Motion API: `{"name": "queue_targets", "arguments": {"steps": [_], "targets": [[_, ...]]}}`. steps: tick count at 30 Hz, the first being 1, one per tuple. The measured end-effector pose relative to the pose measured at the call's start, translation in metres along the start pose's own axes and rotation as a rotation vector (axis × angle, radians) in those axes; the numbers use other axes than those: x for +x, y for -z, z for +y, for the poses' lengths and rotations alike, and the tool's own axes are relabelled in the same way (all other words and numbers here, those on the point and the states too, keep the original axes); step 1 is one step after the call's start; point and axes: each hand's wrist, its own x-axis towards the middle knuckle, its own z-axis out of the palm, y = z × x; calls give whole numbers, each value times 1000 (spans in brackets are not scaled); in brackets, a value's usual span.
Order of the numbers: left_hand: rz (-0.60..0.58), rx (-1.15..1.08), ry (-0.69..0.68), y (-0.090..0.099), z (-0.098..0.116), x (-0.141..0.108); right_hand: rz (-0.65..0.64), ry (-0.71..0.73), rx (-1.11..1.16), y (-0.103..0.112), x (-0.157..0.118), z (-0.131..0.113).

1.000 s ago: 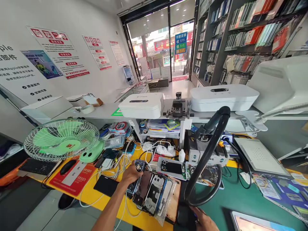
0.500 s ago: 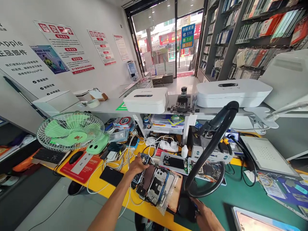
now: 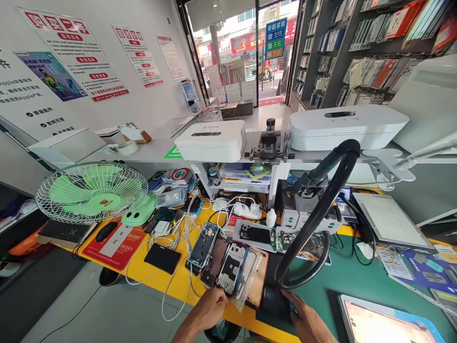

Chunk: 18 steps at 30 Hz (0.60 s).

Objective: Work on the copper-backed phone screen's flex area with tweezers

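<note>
A worker's left hand [image 3: 211,307] is resting, fingers curled, by an opened phone [image 3: 231,270] in a tabletop row seemingly lined up for easy reach; the right hand [image 3: 307,318] is lying near a black hose [image 3: 316,208]; either hand's grip is impossible to tell.

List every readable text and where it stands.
"手机买卖", "收", "售", "换": blue sign
"购买二手": large wall poster
"回收价格": middle wall poster
"Apple": wall lettering
Other print, including narrow poster and red mat: too small or blurred.
</note>
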Motion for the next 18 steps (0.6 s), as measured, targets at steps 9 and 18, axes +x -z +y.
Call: {"name": "queue_targets", "arguments": {"steps": [9, 18], "targets": [[120, 25, -86, -13, -4, 11, -11, -10, 3, -4, -1, 8], [254, 70, 113, -14, -44, 13, -22, -6, 58, -2, -2, 8]]}}
